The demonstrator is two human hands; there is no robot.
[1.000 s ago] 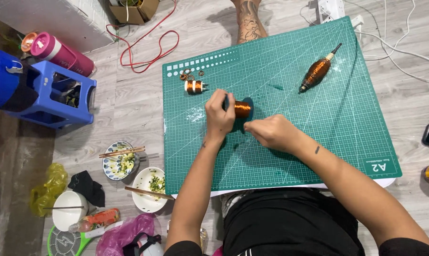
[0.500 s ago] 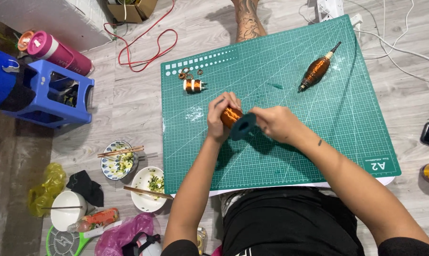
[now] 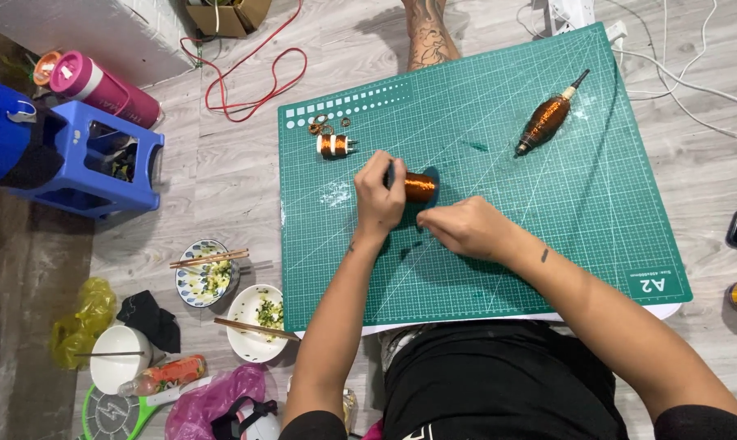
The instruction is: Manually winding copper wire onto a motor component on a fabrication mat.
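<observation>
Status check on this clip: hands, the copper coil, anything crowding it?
Left hand grips copper coil. Right hand beside it on green mat. Nothing crowding.

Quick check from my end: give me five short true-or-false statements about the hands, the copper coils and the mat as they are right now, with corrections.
1. The left hand holds a copper wire coil over the green cutting mat. True.
2. The right hand rests on the blue plastic stool. False: it is over the mat, just below the coil.
3. A small copper bobbin lies on the mat near its upper left corner. True.
4. The long copper-wound spindle is in the right hand's grip. False: it lies untouched on the mat.
5. The bowls with chopsticks sit on the mat. False: they are on the floor, left of it.
</observation>
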